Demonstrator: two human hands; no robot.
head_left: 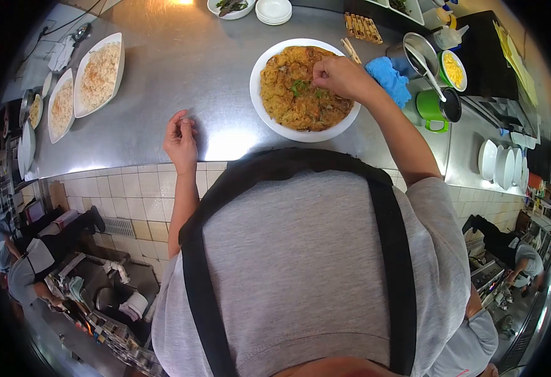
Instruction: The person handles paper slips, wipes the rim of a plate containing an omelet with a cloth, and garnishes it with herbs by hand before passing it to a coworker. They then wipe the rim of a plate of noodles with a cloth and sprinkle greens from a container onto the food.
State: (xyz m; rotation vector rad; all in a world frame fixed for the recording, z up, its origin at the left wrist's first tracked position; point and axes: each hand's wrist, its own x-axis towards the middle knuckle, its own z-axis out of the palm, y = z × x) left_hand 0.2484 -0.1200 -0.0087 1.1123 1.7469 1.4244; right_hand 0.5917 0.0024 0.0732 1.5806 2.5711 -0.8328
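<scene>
My right hand (341, 76) is over a large white round plate (258, 108), fingers pinched together close to the food; whatever lies between the fingertips is hidden. On the plate is a broad heap of yellow-orange rice-like food (281, 110), browner on the right side. Green herb leaves (299, 87) sit on top near the middle, just left of my fingertips. My left hand (180, 138) is above the steel counter's front edge, left of the plate, its fingers loosely curled with nothing visible in them.
Oval dishes of pale rice (99, 78) stand left on the steel counter (162, 56). Small white plates (274, 10) are stacked at the back. At right are a blue cloth (388, 80), metal pot (407, 60), green mug (432, 107) and yellow-filled bowl (453, 70). Other people work behind.
</scene>
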